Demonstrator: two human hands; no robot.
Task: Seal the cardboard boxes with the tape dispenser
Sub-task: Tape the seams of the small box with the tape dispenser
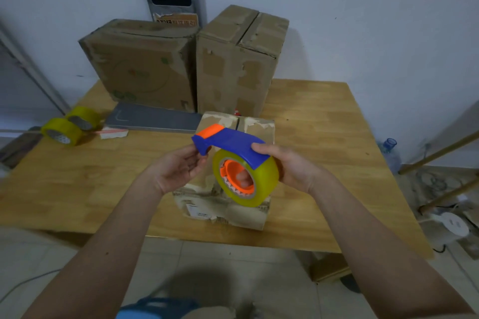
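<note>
Standing on the wooden worktop [324, 163] are three cardboard boxes: two tall ones, the left box [145, 65] and the right box [238, 59], at the back, and one small box [197, 202] in front. One tape dispenser [233, 141] hangs above the small box, hiding its top; the right hand [293, 166] curls its grip round it, the left hand [178, 166] pinches its front end. Two spare tape rolls [70, 124] lie at the far left, beside one grey flat panel [153, 119].

Both bare forearms reach forward. The left hand [178, 167] is palm-up, its fingers pinching the front end of the dispenser [233, 160]. The right hand [287, 166] grips its back, thumb on top.
</note>
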